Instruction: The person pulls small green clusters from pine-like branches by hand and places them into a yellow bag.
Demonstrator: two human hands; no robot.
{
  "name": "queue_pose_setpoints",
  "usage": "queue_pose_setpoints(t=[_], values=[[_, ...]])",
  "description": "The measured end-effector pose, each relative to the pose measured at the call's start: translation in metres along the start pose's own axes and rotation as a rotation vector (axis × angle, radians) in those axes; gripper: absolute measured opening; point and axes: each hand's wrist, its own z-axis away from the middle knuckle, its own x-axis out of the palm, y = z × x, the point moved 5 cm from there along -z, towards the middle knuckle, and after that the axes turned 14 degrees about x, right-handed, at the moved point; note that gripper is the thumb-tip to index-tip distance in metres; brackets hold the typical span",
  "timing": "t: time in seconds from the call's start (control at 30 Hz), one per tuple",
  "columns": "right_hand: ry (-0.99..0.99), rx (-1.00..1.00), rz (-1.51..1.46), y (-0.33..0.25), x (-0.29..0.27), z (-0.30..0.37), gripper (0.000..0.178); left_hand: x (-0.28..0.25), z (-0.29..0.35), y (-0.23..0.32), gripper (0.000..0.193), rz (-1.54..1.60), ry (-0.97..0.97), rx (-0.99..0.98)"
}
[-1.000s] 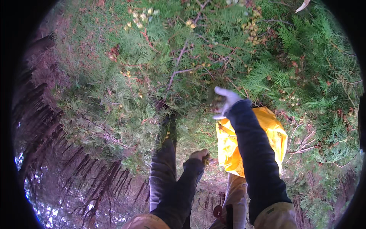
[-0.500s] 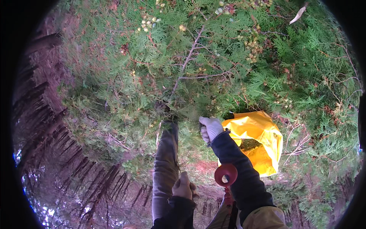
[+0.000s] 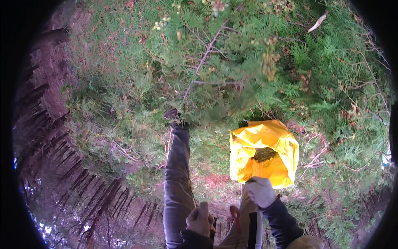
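Observation:
My right hand point(image 3: 260, 192), in a pale glove, is closed at the near edge of an open yellow bag point(image 3: 265, 128). What it holds, if anything, is hidden. Dark green-brown plant bits point(image 3: 264, 155) lie inside the bag. My left hand point(image 3: 200, 220) stays low beside my left leg, fingers curled and thumb up; its contents cannot be made out. Between the hands, a blurred red loop point(image 3: 235, 218) hangs in front of my right leg.
Green conifer foliage point(image 3: 137, 83) with clusters of small pale cones point(image 3: 161, 23) spreads ahead, crossed by a bare branch point(image 3: 205, 56). My left leg point(image 3: 176, 178) stands among the sprigs. Dark tree trunks point(image 3: 99, 203) rise at left. Dry twigs point(image 3: 317, 155) lie right of the bag.
My right hand has drawn back from the foliage left of the bag to the bag's near edge. The red object has swung and shifted lower. My left hand has barely moved.

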Motion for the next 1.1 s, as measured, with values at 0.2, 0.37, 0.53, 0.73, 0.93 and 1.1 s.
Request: queue_pose_setpoints(t=[0.2,0.37,0.53,0.73,0.93,1.1], values=[[0.894,-0.420,1.381,0.052,-0.071,-0.030,0.061,-0.014,0.032,-0.024,0.046,-0.196,-0.093,0.188],[0.481,-0.808,0.898,0.009,-0.053,-0.008,0.039,0.029,-0.002,-0.025,0.052,-0.400,-0.273,0.394],[0.763,-0.652,1.082,-0.075,-0.054,-0.063,0.031,0.213,-0.062,-0.044,0.071,-0.609,-0.790,0.627],[0.975,-0.932,1.343,-0.109,-0.020,-0.214,0.027,0.251,-0.146,-0.094,0.056,-0.548,-0.666,0.673],[0.567,-0.894,0.749,-0.145,0.022,-0.345,0.045,0.125,-0.251,-0.007,0.041,-0.379,-0.158,0.848],[0.530,-0.657,1.125,-0.077,0.043,-0.322,0.024,0.123,-0.282,0.045,0.059,0.078,-0.277,0.159]])
